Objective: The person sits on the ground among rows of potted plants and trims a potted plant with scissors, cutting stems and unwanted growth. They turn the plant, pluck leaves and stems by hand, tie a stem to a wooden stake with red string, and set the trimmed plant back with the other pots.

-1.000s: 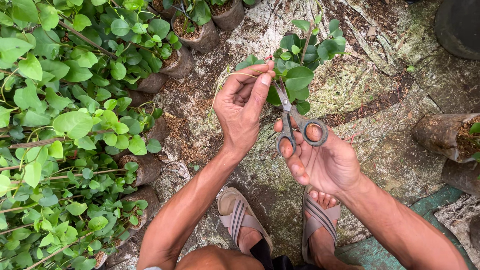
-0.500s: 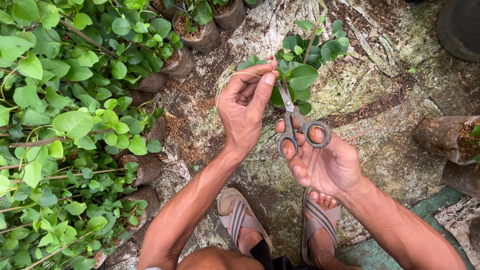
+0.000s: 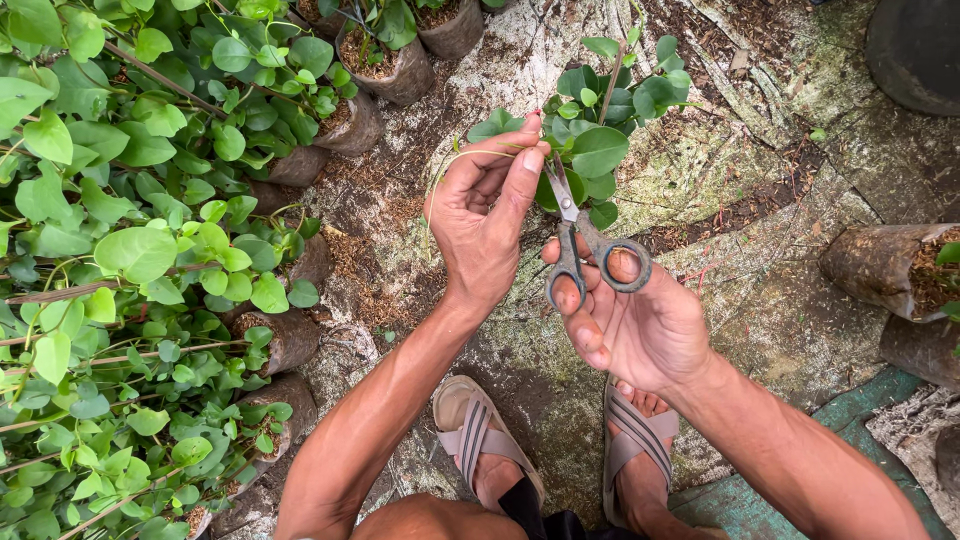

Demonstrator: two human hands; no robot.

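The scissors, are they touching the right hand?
Touching. The head view shows the right hand with its fingers through both loops of the scissors.

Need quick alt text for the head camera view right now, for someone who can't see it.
Seen from above, the left hand pinches a thin green stem while the right hand holds small scissors by it, over a leafy potted plant. Many more potted plants crowd the left, with sandalled feet below.

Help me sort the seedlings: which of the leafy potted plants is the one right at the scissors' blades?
The small green-leaved plant standing alone on bare ground, just behind the grey-handled scissors; the other bagged plants crowd together at the left.
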